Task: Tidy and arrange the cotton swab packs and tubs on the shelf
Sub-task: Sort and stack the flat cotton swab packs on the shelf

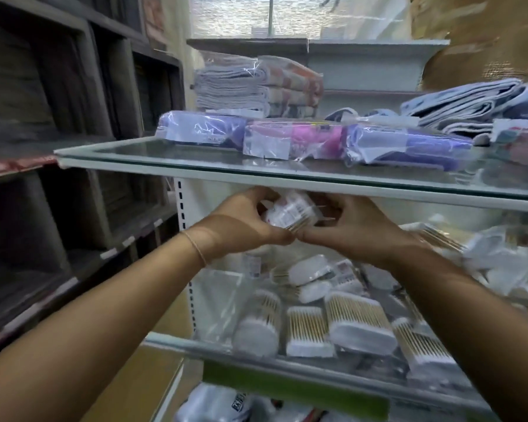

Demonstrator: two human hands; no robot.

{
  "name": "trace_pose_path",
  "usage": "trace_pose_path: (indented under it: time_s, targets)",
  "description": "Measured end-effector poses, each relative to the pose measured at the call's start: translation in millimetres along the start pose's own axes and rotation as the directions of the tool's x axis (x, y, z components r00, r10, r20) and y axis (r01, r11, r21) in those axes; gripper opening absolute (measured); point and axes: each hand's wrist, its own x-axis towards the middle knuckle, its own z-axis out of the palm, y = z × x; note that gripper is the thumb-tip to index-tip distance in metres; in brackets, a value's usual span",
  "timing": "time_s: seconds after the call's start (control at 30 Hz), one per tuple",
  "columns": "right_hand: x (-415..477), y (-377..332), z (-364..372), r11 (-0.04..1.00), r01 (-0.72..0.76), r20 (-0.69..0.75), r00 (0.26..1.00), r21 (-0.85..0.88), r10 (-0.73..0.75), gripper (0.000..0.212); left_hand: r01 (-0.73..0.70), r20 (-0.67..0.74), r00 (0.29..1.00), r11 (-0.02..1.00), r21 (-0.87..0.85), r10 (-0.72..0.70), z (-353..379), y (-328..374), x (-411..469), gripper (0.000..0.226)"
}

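Head view: the left hand (241, 226) and right hand (357, 229) are together gripping one cotton swab pack (290, 213) just beneath the glass shelf (195, 169), above other packs (307, 330) and tubs (258, 325) lying on the lower shelf (226, 353).

Swab pack (290, 213) label unreadable — far-right packs (500, 257) blurred, edge-cropped.

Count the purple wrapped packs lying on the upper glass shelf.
2. One purple pack lies at the left front of the glass shelf. The second purple pack lies just right of the pink pack. More may be hidden past the frame's right edge.
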Motion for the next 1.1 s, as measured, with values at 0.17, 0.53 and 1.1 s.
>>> trace_pose_path:
  time_s: [0.17, 0.53, 1.1]
  targets:
    - [39.8, -18.1, 58.2, 0.994, -0.004, -0.023, 1.000, 0.114, 0.007, 0.034, 0.067, -0.021, 0.998, 0.996, 0.059, -0.066, -31.1, -52.0, -10.2, 0.057]
    - [68.5, -36.5, 154.7, 0.982, 0.020, 0.150, 0.989, -0.185, 0.009, 0.048, 0.174, -0.001, 0.984, 0.970, 0.170, -0.177, -46.9, -139.0, -46.6, 0.113]
    - [66.9, -37.3, 200.9, 0.925, 0.018, 0.216, 0.974, -0.380, 0.069, 0.064, 0.241, -0.029, 0.970, 0.966, 0.096, -0.240, -40.0, -176.3, -52.7, 0.079]
